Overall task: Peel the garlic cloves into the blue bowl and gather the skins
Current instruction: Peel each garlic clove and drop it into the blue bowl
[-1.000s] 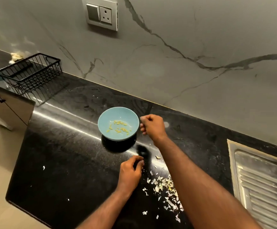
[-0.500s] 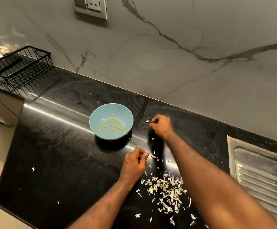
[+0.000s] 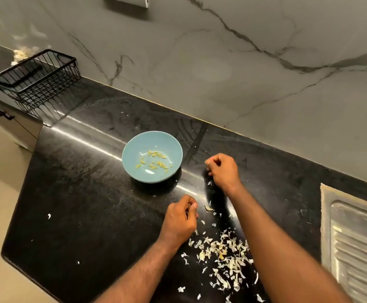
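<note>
While peeled cloves [image 3: 156, 154] are lying at mixed angles in the blue bowl [image 3: 131, 165], left hand [image 3: 181, 218], right hand [image 3: 223, 169] are hovering curled right of it, grasp untellable.

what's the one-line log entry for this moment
left hand: fingers curled, contents unclear | right hand: fingers curled, right of blue bowl | peeled cloves: in bowl | skins: loose pile on counter

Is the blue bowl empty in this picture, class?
No, a scatter of small yellowish garlic cloves lies in the bottom of the blue bowl.
</note>
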